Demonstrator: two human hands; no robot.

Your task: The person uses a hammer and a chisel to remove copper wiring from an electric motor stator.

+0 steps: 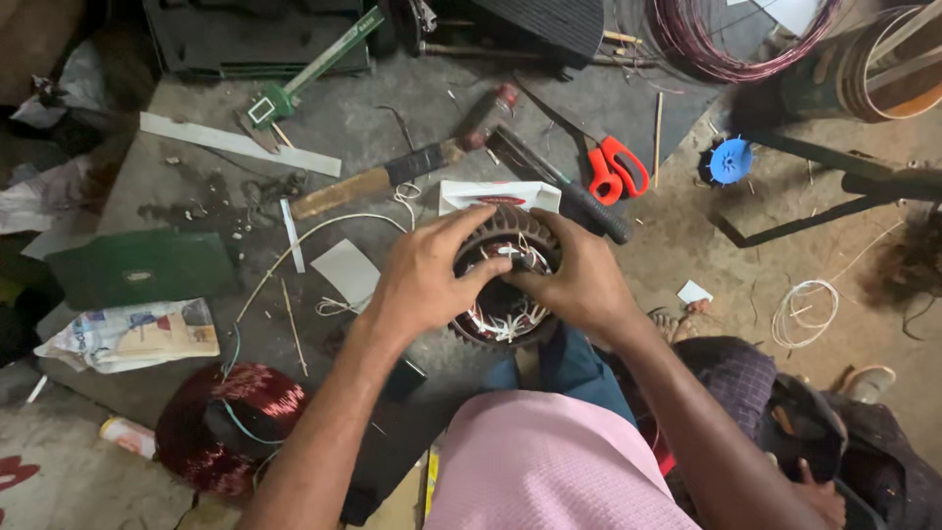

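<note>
A round motor stator [502, 319] with dark ribbed laminations and copper windings with white insulation sits in front of me on the work surface. My left hand [427, 275] wraps over its left rim, fingers curled across the top. From the right side, my right hand [579, 280] grips the rim with fingertips pressed into the windings near the bore. Both hands meet at the upper middle of the stator and hide part of the coil there.
A hammer [402, 172] lies behind the stator, red-handled scissors [613, 167] to its right, a green caliper [294, 83] at the back. A spool of reddish copper wire [231, 422] sits lower left. A blue plastic fan [729, 160] and loose wire coils [805, 314] lie right.
</note>
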